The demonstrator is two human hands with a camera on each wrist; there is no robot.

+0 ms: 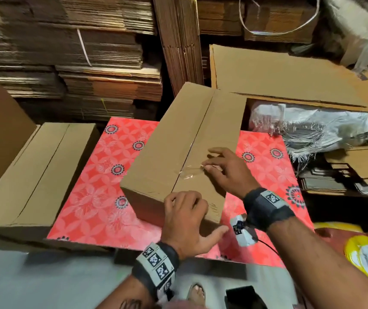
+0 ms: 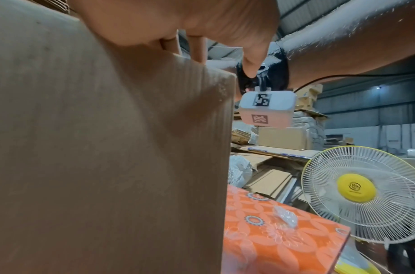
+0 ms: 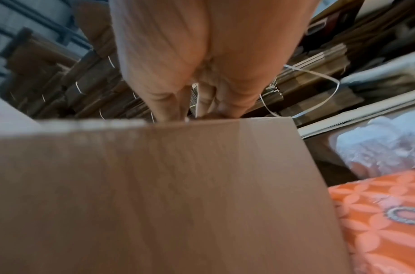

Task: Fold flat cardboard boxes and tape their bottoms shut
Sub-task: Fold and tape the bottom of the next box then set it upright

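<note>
Left grip (image 1: 185,221): fingers curled over the near top edge of the box (image 1: 174,141), which is held. Right grip (image 1: 227,172): fingers spread, tips laid on tape (image 1: 189,172) stuck across the seam (image 1: 198,130). Box: set on the desk (image 1: 89,186), seam up, long axis pointed away, slightly rightward.

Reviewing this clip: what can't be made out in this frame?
1. Tape length: head view, clear film shows only as glare beside the right hand.
2. Left hand fingertips: curled under in head view; left wrist view shows mostly palm.
3. Right fingertips on the box: blurred in right wrist view.
4. Box underside: against the table, every view.
</note>
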